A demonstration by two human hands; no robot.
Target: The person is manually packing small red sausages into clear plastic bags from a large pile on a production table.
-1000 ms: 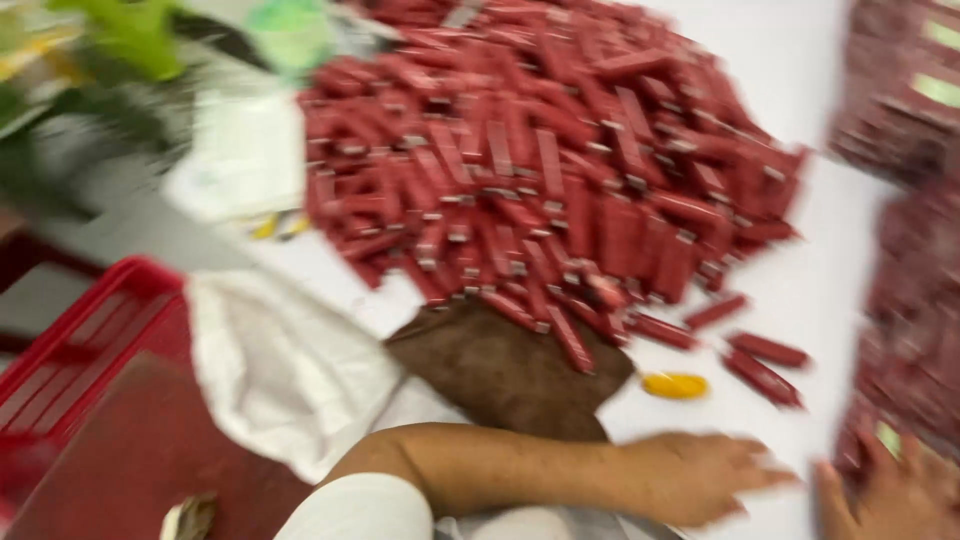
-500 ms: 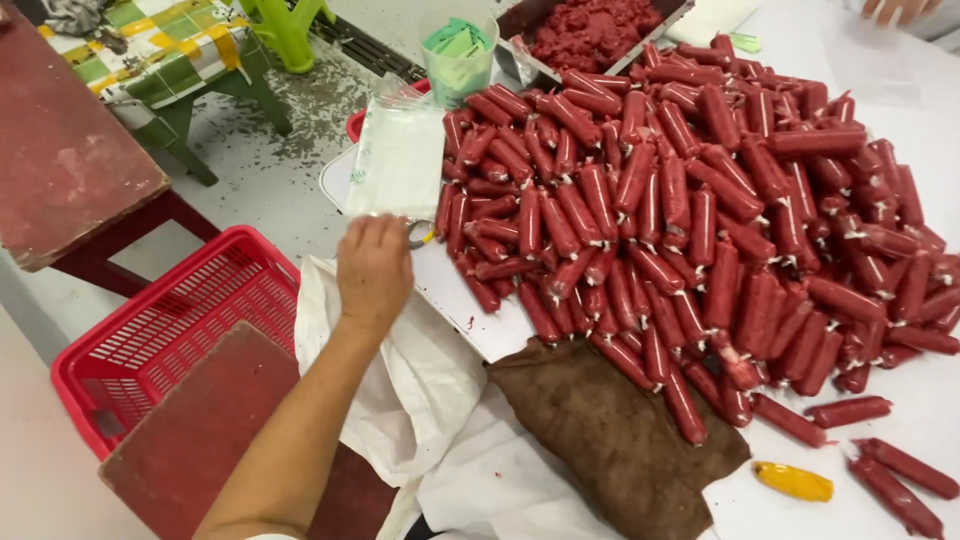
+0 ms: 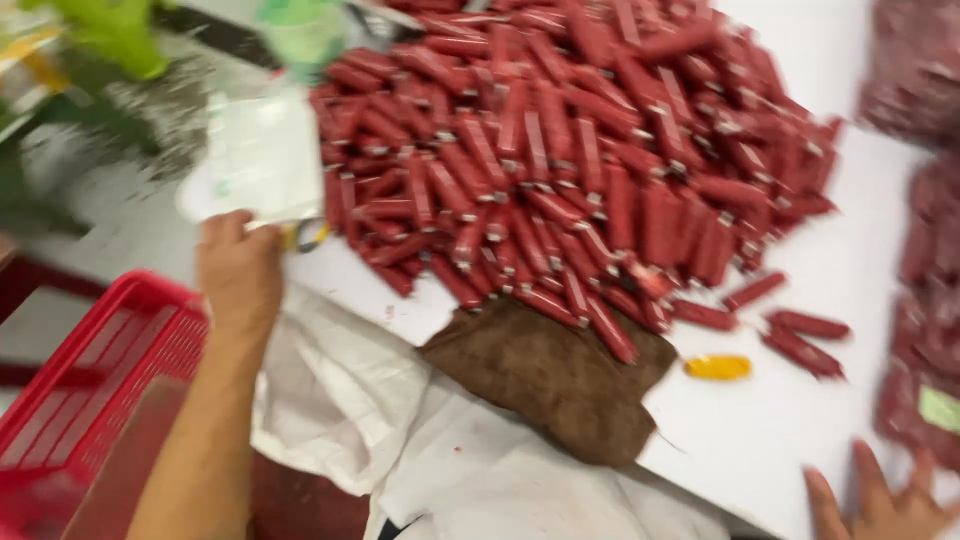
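The frame is blurred. My left hand (image 3: pixel 238 270) reaches to the table's left corner, its fingers curled at the lower edge of a stack of clear plastic bags (image 3: pixel 262 155). Scissors with a yellow handle (image 3: pixel 308 236) lie right beside the fingers; the blur hides whether the hand grips anything. My right hand (image 3: pixel 880 505) rests at the bottom right with fingers spread on the white table (image 3: pixel 800 420), holding nothing. A big heap of red sausages (image 3: pixel 560 150) fills the table's middle.
A brown cloth (image 3: pixel 550 375) lies at the heap's near edge, with a small yellow object (image 3: pixel 717 367) to its right. Dark red packs (image 3: pixel 925 330) line the right side. A white sack (image 3: pixel 340 390) hangs off the table beside a red basket (image 3: pixel 90 370).
The view has swung right and blurred. My left hand stays at the bags and scissors. My right hand has come back into view at the bottom right.
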